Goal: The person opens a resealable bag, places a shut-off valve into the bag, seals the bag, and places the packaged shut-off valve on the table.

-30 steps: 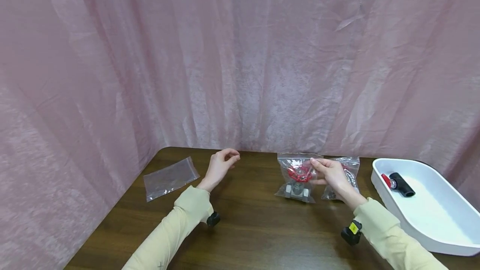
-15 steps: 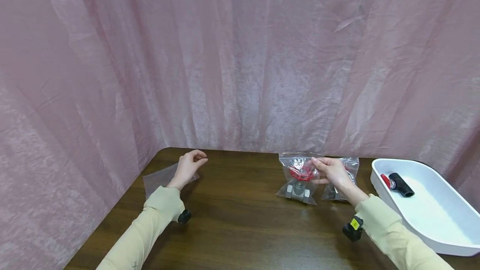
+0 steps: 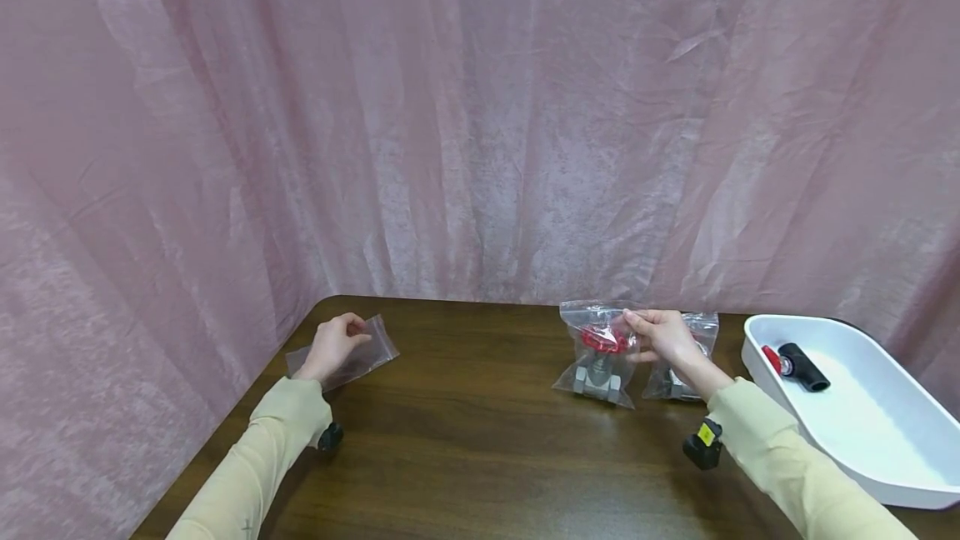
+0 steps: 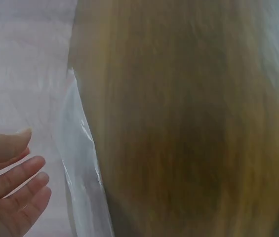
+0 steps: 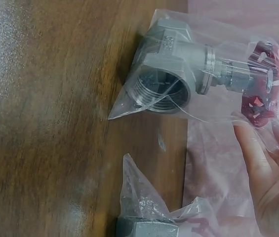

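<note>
At the table's left, my left hand (image 3: 333, 347) hovers over a flat clear zip bag (image 3: 384, 342). Its fingers are loosely bent and hold nothing; in the left wrist view the bag (image 4: 82, 163) lies apart from the fingertips. My right hand (image 3: 667, 338) pinches the upper right side of another clear zip bag (image 3: 570, 315). Inside stands a grey metal valve (image 3: 598, 375) with a red handwheel (image 3: 603, 340). The right wrist view shows the valve's threaded opening (image 5: 161, 91) through the plastic. Behind that hand, a second bagged valve (image 3: 675, 390) is partly hidden.
A white tray (image 3: 873, 432) stands at the right edge, with a black pipe fitting with a red handle (image 3: 804, 369) inside. The brown wooden table (image 3: 480, 440) backs onto a pink curtain (image 3: 480, 148).
My left hand has travelled left from mid-table and dropped over the flat bag. The right hand keeps its grip, with the bagged valve raised slightly more upright.
</note>
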`<state>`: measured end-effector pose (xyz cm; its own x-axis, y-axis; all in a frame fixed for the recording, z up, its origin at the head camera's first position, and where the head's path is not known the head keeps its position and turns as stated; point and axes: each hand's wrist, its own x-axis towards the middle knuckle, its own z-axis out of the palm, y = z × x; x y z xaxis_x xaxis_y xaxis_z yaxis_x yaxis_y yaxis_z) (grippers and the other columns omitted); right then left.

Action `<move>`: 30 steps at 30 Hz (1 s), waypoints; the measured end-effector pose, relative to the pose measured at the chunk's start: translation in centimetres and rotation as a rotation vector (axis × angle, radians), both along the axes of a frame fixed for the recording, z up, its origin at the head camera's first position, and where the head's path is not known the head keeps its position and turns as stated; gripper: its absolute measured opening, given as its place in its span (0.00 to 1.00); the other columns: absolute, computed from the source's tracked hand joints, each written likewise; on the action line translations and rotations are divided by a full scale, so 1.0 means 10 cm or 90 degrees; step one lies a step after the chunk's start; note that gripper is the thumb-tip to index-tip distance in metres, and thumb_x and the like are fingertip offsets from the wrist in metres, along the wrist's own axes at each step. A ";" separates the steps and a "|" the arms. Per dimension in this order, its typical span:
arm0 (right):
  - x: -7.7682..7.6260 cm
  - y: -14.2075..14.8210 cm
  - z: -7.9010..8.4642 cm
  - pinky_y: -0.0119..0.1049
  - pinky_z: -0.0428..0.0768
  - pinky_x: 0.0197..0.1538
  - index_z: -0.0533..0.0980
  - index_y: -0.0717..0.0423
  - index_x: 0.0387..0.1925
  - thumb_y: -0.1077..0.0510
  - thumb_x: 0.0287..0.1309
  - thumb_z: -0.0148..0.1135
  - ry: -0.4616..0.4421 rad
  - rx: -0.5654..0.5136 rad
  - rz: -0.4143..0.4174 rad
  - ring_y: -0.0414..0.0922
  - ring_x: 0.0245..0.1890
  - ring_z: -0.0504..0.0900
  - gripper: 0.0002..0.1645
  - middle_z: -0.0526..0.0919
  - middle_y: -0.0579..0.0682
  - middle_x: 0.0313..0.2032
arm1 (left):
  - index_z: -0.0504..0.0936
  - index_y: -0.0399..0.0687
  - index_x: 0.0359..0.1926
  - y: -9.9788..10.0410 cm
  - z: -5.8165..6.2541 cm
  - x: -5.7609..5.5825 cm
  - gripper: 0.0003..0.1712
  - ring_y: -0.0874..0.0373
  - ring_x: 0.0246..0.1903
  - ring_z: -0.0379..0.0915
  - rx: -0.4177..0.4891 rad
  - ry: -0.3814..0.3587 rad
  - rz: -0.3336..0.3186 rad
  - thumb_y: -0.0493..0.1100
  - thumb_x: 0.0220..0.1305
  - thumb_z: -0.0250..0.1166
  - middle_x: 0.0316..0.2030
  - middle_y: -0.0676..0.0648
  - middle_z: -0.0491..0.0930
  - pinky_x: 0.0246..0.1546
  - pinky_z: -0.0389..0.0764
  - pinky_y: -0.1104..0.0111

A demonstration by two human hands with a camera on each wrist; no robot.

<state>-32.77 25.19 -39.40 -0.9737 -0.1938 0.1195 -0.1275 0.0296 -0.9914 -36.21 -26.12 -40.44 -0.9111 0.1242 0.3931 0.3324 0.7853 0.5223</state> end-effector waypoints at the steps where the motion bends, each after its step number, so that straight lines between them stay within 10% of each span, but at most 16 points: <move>1: 0.05 -0.04 0.06 0.46 0.78 0.31 0.77 0.70 0.42 0.54 0.64 0.51 -0.009 0.014 -0.015 0.47 0.29 0.81 0.20 0.81 0.56 0.35 | 0.77 0.32 0.35 -0.03 -0.01 0.00 0.11 0.46 0.32 0.74 -0.008 -0.004 0.005 0.33 0.51 0.66 0.30 0.41 0.79 0.34 0.72 0.55; 11: 0.05 -0.20 0.21 0.44 0.79 0.30 0.70 0.79 0.45 0.59 0.66 0.48 -0.033 0.042 -0.062 0.43 0.26 0.80 0.22 0.81 0.58 0.35 | 0.73 0.28 0.44 -0.19 0.01 0.00 0.24 0.36 0.41 0.65 -0.154 -0.074 0.047 0.41 0.50 0.68 0.37 0.35 0.70 0.39 0.68 0.50; 30: -0.04 -0.21 0.19 0.44 0.78 0.33 0.69 0.81 0.47 0.59 0.66 0.48 -0.055 0.027 -0.068 0.46 0.25 0.81 0.23 0.81 0.57 0.31 | 0.62 0.22 0.55 -0.31 -0.06 -0.06 0.44 0.27 0.50 0.55 -0.191 -0.228 0.071 0.45 0.44 0.73 0.48 0.25 0.62 0.44 0.61 0.39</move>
